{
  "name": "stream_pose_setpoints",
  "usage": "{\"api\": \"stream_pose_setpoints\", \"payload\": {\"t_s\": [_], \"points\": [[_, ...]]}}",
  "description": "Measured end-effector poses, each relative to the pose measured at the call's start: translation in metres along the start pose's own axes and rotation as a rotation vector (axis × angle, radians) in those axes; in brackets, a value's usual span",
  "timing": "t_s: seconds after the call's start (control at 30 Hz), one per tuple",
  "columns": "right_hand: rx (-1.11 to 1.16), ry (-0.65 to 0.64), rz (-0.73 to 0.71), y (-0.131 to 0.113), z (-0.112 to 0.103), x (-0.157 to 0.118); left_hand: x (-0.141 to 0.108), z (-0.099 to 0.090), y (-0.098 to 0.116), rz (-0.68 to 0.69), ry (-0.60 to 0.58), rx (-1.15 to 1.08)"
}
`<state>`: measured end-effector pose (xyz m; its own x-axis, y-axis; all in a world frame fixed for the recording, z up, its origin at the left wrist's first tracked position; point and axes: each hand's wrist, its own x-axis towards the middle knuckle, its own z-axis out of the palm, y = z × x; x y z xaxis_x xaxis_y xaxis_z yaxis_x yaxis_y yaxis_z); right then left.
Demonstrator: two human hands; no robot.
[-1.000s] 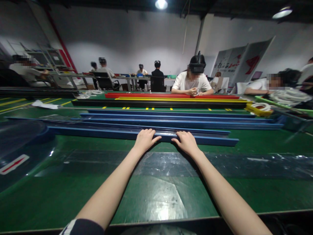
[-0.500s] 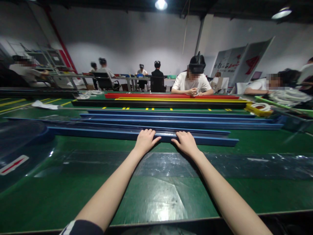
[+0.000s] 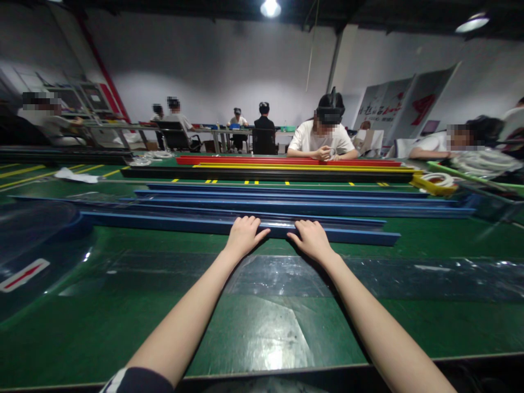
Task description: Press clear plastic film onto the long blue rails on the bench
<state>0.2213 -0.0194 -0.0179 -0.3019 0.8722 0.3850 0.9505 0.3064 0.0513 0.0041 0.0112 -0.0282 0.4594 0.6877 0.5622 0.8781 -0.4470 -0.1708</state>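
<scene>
The nearest blue channel [image 3: 278, 231] lies lengthwise on the worktop [image 3: 123, 333], roughly along the near edge but well in from it, and I have both hands on it, a little right of its middle. My left hand [image 3: 244, 233] and right hand [image 3: 310, 236] sit slightly apart, fingers bent over the near wall, thumbs pointing toward each other; the fingertips are hidden, so from the head view I cannot tell whether they pinch it or only rest there. To steady it well, I judge, I want equal pressure from both, without twist, since so long and slim a piece may bow or swing at its ends. More of it runs out to the left, so a wider spread would control it better. Its left end meets or passes behind a bulky, glossy dark-blue thing [image 3: 36, 234] toward the worktop's left edge; I cannot tell which, and a snag there is worth watching for. Nearer me, a flat strip of clear film [image 3: 282, 275] crosses beneath my forearms, so raised wrists avoid dragging it. Other blue channels [image 3: 368, 209] lie close behind, so I favour gentle pushes; a co-worker [image 3: 303, 136] leans at the far edge.
</scene>
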Motion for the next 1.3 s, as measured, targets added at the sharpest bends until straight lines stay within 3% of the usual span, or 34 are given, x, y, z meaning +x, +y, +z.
{"api": "stream_pose_setpoints", "payload": {"t_s": [0.3,0.6,0.83,1.3], "points": [[0.01,-0.015,0.0,-0.002,-0.002,0.001,0.0,0.002,0.0,-0.002,0.022,0.01],[0.199,0.111,-0.062,-0.036,0.004,0.007,-0.001,0.001,-0.001,-0.024,0.059,-0.078],[0.178,0.071,-0.117,-0.04,0.008,0.009,-0.001,-0.001,-0.001,-0.029,0.053,-0.103],[0.332,0.068,0.027,-0.04,0.017,0.022,-0.002,-0.003,-0.001,-0.042,0.04,-0.02]]}}
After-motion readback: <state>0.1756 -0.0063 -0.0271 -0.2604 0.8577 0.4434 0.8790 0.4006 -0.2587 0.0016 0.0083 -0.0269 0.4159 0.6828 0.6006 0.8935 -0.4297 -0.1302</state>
